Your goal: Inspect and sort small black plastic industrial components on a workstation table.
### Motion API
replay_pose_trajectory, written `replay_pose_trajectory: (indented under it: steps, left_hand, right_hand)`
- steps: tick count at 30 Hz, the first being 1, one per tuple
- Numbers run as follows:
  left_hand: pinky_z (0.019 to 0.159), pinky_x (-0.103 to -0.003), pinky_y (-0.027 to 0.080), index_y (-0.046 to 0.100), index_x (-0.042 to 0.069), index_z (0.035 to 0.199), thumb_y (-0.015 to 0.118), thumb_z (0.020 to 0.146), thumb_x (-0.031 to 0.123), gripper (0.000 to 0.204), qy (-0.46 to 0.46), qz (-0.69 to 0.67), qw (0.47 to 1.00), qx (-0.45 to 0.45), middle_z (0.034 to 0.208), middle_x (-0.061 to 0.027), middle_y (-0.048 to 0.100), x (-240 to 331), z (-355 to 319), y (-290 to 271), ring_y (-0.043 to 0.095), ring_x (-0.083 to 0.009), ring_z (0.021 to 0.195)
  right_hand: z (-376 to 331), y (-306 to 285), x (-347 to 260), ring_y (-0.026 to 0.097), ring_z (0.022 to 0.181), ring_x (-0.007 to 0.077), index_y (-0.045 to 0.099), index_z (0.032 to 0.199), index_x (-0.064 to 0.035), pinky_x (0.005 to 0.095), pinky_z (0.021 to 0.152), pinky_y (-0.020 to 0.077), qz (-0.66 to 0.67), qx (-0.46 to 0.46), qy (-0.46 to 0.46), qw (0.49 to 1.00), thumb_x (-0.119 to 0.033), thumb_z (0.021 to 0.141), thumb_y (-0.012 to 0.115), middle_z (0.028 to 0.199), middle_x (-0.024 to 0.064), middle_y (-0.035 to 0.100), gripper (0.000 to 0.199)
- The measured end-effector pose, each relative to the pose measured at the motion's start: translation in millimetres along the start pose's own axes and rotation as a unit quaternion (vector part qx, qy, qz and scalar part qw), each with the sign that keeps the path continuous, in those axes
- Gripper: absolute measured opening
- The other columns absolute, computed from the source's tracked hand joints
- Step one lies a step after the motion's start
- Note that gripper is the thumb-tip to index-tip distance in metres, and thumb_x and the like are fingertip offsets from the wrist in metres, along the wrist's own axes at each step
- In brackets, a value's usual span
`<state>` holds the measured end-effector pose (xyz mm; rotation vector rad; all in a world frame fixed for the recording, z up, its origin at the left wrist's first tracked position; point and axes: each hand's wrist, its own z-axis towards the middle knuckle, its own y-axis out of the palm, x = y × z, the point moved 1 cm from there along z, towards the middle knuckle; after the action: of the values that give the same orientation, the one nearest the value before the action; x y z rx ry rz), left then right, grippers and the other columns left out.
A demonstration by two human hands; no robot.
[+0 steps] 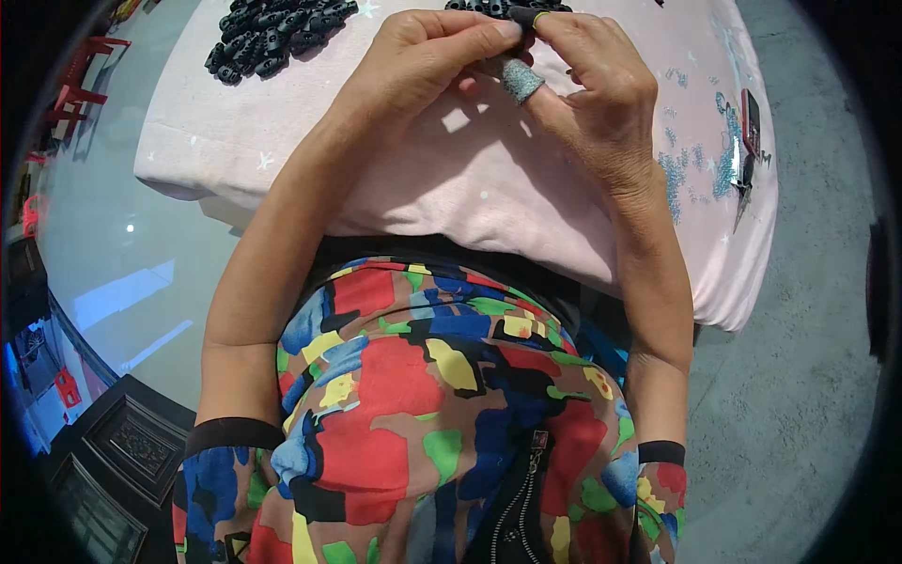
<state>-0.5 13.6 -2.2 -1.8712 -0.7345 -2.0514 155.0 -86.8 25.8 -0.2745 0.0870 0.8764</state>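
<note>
Working close at upper centre

Small, knobbly, glossy black pieces [272,39] heap at upper left; bare left hand [413,58] and grey-thumb-wrapped right hand [606,94] meet fingertip-close, closure and contents hidden. Apparently fine handling; next calls for steadiness.

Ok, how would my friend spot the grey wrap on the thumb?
Find the pink cloth. Over its far part, right of centre, is the person's right hand. The grey wrap goes around its thumb; the other cover nearby is black with a yellow-green edge.
</note>
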Motion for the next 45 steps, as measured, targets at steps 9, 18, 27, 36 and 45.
replay_pose_trajectory:
  steps: [9, 18, 27, 36, 45]
  left_hand:
    - [0.071, -0.022, 0.051, 0.074, 0.004, 0.108, 0.067, 0.100, 0.029, 0.027, -0.022, -0.023, 0.999, -0.038, 0.092, -0.0006, 0.072, 0, -1, 2, 0.062, -0.0065, 0.077]
    - [0.072, -0.022, 0.051, 0.075, 0.003, 0.108, 0.067, 0.101, 0.031, 0.029, -0.015, -0.028, 0.999, -0.019, 0.089, -0.0015, 0.071, -2, -5, 8, 0.063, -0.0068, 0.078]
    - [0.071, -0.022, 0.051, 0.075, 0.003, 0.104, 0.067, 0.101, 0.032, 0.031, -0.011, 0.000, 1.000, -0.021, 0.086, -0.0018, 0.070, -2, -3, 7, 0.062, -0.0073, 0.076]
    - [0.065, -0.022, 0.052, 0.077, 0.003, 0.100, 0.067, 0.101, 0.033, 0.032, -0.027, -0.078, 0.996, -0.019, 0.089, -0.0036, 0.076, -2, -1, 12, 0.069, -0.0092, 0.078]
    - [0.068, -0.021, 0.051, 0.076, 0.001, 0.108, 0.067, 0.101, 0.024, 0.026, 0.014, 0.119, 0.991, 0.054, 0.087, -0.0010, 0.072, 7, -12, 3, 0.063, -0.0040, 0.076]
  right_hand:
    - [17, -8, -19, 0.066, 0.082, 0.0389, 0.068, 0.101, 0.0043, 0.0445, 0.071, 0.0541, -0.287, -0.215, 0.106, 0.927, -0.011, 0.075, 0.077, 0.093, 0.0203, 0.069, 0.032]
    - [23, -12, -30, 0.062, 0.083, 0.0428, 0.063, 0.104, 0.0066, 0.0472, 0.071, 0.0527, -0.273, -0.251, 0.074, 0.926, -0.007, 0.078, 0.072, 0.097, 0.0240, 0.064, 0.031]
    - [-2, -18, -13, 0.070, 0.094, 0.0327, 0.071, 0.110, -0.0001, 0.0381, 0.085, 0.0578, -0.332, -0.262, 0.040, 0.905, 0.007, 0.062, 0.075, 0.103, 0.0147, 0.072, 0.049]
    - [4, -20, -16, 0.070, 0.094, 0.0345, 0.070, 0.110, 0.0015, 0.0390, 0.083, 0.0577, -0.315, -0.255, 0.048, 0.913, 0.003, 0.068, 0.076, 0.104, 0.0166, 0.072, 0.042]
    - [3, -16, -15, 0.069, 0.090, 0.0302, 0.072, 0.107, -0.0032, 0.0383, 0.079, 0.0569, -0.270, -0.243, 0.110, 0.925, -0.007, 0.073, 0.081, 0.096, 0.0114, 0.073, 0.036]
